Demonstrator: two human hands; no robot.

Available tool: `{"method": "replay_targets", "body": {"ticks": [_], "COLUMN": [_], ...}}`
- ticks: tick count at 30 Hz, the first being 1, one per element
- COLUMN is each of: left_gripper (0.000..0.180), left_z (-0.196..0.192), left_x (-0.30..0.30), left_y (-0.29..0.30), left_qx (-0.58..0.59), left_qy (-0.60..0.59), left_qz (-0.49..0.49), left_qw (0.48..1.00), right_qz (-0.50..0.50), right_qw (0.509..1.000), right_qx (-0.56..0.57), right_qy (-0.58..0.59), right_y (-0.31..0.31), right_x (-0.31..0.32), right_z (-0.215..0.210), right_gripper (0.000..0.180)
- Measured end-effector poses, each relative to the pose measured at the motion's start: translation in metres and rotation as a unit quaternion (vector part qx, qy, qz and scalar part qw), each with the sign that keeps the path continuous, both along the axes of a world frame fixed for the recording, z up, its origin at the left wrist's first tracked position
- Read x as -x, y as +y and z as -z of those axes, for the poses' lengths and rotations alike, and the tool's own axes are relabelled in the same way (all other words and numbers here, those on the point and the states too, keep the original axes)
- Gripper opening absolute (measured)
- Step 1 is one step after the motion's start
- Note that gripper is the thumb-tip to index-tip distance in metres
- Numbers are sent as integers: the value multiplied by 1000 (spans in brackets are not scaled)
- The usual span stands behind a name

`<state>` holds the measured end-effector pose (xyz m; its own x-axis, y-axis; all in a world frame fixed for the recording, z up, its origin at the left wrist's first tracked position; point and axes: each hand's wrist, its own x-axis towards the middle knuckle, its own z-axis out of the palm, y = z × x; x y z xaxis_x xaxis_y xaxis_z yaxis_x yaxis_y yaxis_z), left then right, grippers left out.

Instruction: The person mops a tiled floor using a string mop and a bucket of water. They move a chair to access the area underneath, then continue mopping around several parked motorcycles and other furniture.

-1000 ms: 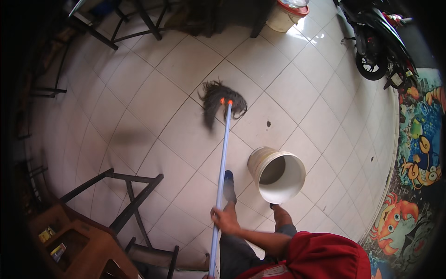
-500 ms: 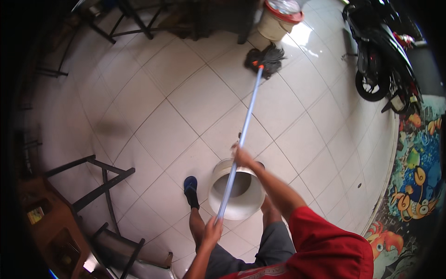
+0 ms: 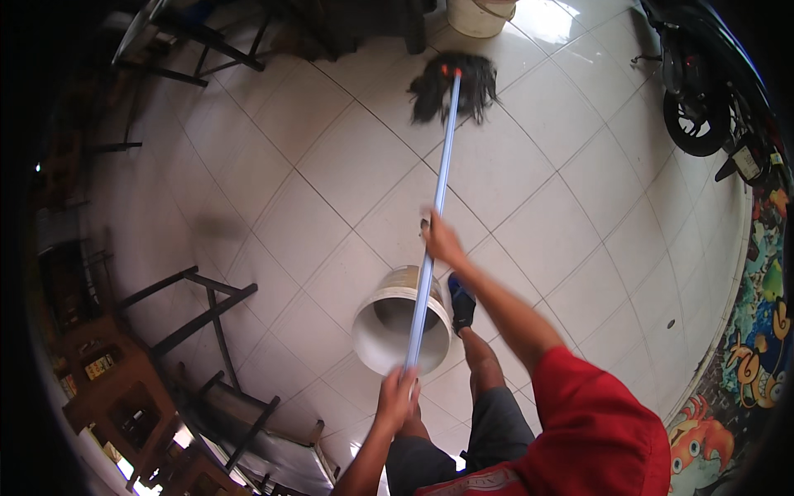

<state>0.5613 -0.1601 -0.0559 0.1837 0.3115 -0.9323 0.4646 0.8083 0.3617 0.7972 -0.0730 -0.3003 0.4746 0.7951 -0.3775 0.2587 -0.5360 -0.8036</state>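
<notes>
A mop (image 3: 444, 169) with a pale blue pole slants away from me over the tiled floor. My left hand (image 3: 398, 400) is wrapped round the pole's near end. Farther up, my right hand (image 3: 442, 238) grips the same pole; it is a little smeared by motion. The dark stringy mop head (image 3: 471, 87), with an orange-red socket, lies spread on the tiles at the far end. Below the pole, between my hands, a white bucket (image 3: 370, 340) shows its open mouth; part of it is hidden by the pole. My blue shoe (image 3: 462, 299) is beside the bucket.
A second bucket (image 3: 480, 18) stands beyond the mop head. At the right are a parked motorbike (image 3: 699, 124) and a wall painted with sea creatures (image 3: 703, 442). A dark metal frame (image 3: 198, 318) and brown crates (image 3: 124, 405) stand at the left, with table legs (image 3: 207, 41) farther back.
The mop head has moved slightly away and left, its strands fanning wider. Both hands keep hold of the pole. My right foot has come into view beside the bucket; the whole view has shifted.
</notes>
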Motion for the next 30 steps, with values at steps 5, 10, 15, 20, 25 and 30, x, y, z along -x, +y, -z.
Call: {"method": "replay_targets", "body": {"ticks": [5,10,15,20,25,30], "left_gripper": [28,24,17,12,23,21], "left_z": [43,-27,-157,-190,-96,-17], "left_x": [-110,39,281,256,132,33], "left_y": [24,-77,-260,-258,-147,-115], "left_qx": [-8,60,-287,-196,87,47], "left_qy": [-99,39,54,88,6,-77], "left_qz": [-59,-48,571,503,-36,-14], "left_qw": [993,996,767,837,996,996], "right_qz": [-114,-145,-146,-104,-103,-141], "right_qw": [973,964,928,941,986,962], "right_qx": [97,124,27,72,109,155], "right_qy": [-176,186,342,315,75,-175], "right_y": [54,-59,-258,-266,-154,-78], "right_x": [-132,27,215,222,139,10], "right_z": [17,-32,-159,-175,-59,-39], "right_gripper": [51,35,22,31,58,39]}}
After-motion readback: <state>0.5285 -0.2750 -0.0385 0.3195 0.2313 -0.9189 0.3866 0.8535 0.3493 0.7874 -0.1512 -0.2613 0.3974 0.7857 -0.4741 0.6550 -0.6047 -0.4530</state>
